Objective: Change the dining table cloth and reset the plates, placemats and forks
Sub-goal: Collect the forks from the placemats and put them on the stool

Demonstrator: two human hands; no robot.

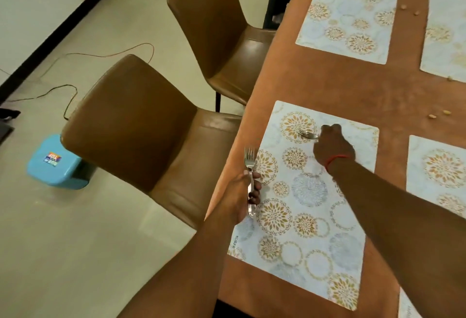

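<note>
Forks going down: your right hand [332, 147] grips one fork [307, 135] at the near placemat's [310, 206] 12 o'clock, your left hand [243, 193] clenches spare forks [250, 166] at its 9. Brown cloth [327, 83] and placemats laid on surface; no plates visible yet.

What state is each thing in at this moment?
Left hand: grips a bunch of forks, tines up.
Right hand: holds a single fork low over the near placemat.
Far placemat: flat, bare.
Tablecloth: spread, with a few crumbs.
Chairs: pushed in, unoccupied.
</note>
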